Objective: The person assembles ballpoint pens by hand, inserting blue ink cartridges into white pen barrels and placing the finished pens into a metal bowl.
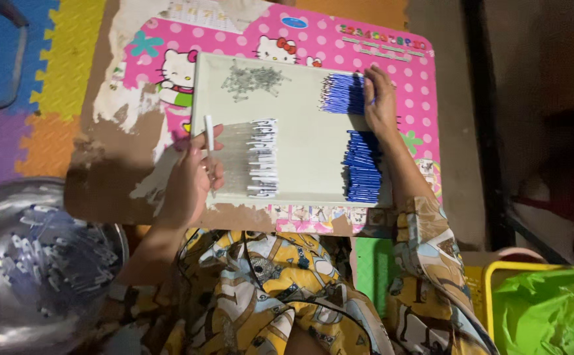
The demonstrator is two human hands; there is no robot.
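Note:
A pale tray (300, 125) lies on a small pink cartoon-print table (392, 59). My left hand (191, 177) holds a clear pen barrel with a white tip (209, 135) upright at the tray's left edge, beside a row of clear barrels (254, 158). My right hand (380, 102) rests on a pile of blue refills (343, 93) at the tray's upper right, fingers on them. A second stack of blue refills (362, 167) lies below it. A heap of small metal springs (254, 80) sits at the tray's top.
A large metal bowl (11, 315) with several pen parts stands on the floor at lower left. A yellow-rimmed bin with a green bag (550, 309) is at lower right. Colourful foam floor mats (70, 59) lie to the left. My patterned clothing fills the bottom middle.

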